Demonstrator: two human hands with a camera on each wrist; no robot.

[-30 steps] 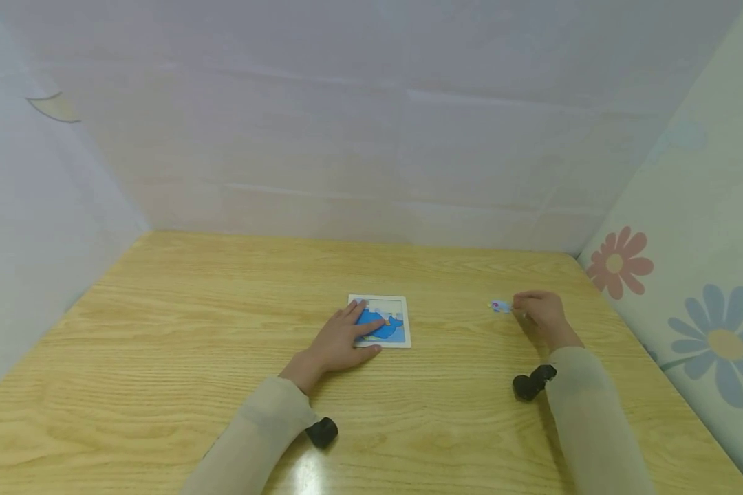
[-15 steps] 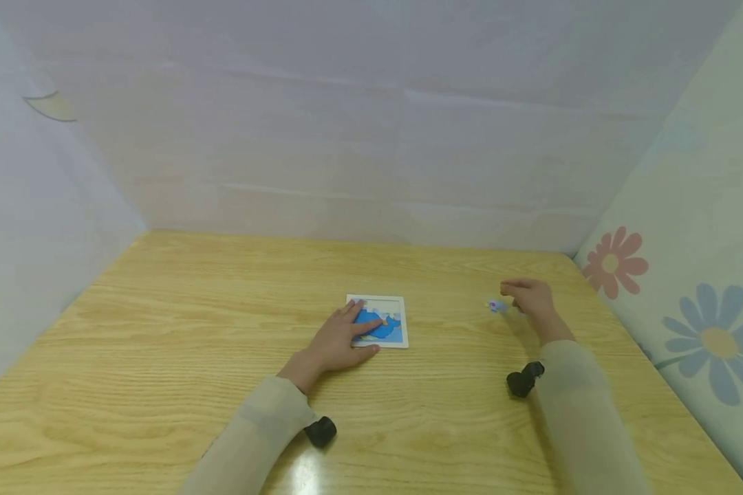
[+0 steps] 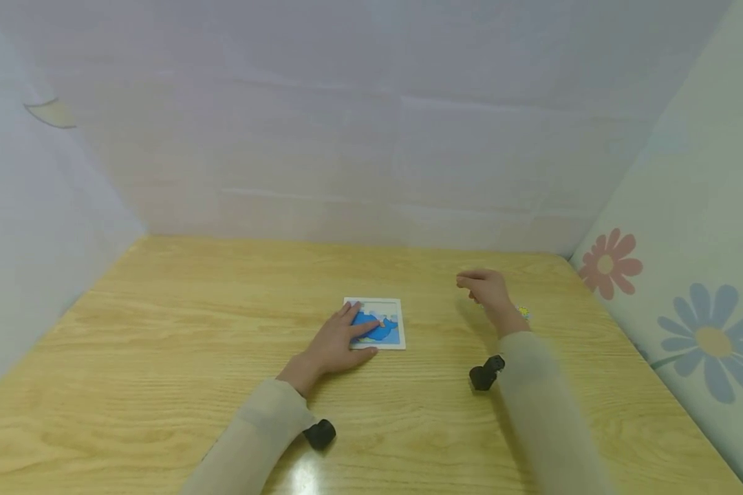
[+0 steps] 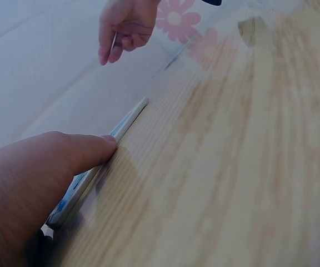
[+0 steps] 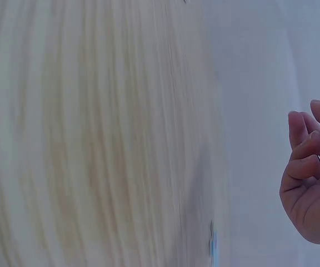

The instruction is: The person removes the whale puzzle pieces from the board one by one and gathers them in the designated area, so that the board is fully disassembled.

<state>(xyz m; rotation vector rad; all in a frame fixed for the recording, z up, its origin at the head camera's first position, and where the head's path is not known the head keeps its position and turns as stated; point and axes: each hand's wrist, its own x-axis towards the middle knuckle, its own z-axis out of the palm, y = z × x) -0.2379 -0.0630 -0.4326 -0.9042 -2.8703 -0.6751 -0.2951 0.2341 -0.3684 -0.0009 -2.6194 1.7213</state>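
My left hand (image 3: 334, 342) lies spread over a small square jigsaw puzzle, with its thumb at the near edge. The puzzle's white frame (image 3: 402, 323) surrounds a blue whale picture (image 3: 380, 333); a pale strip along the top of the inset shows bare backing. Raised above the table to the right of the puzzle is my right hand (image 3: 486, 289), fingers bent. In the left wrist view it pinches a thin puzzle piece (image 4: 114, 41), seen edge-on; its picture is hidden. A loose piece with a yellow sun (image 3: 523, 312) lies on the table behind the right wrist.
The wooden table (image 3: 235, 295) runs back to a pale sheet (image 3: 322, 137) hung behind it. A flower-printed sheet (image 3: 669, 275) borders the right side. Each sleeve carries a small black camera (image 3: 320, 434).
My right hand has lifted away from the loose pieces and moved left toward the puzzle, uncovering the sun piece. My left hand stays on the puzzle.
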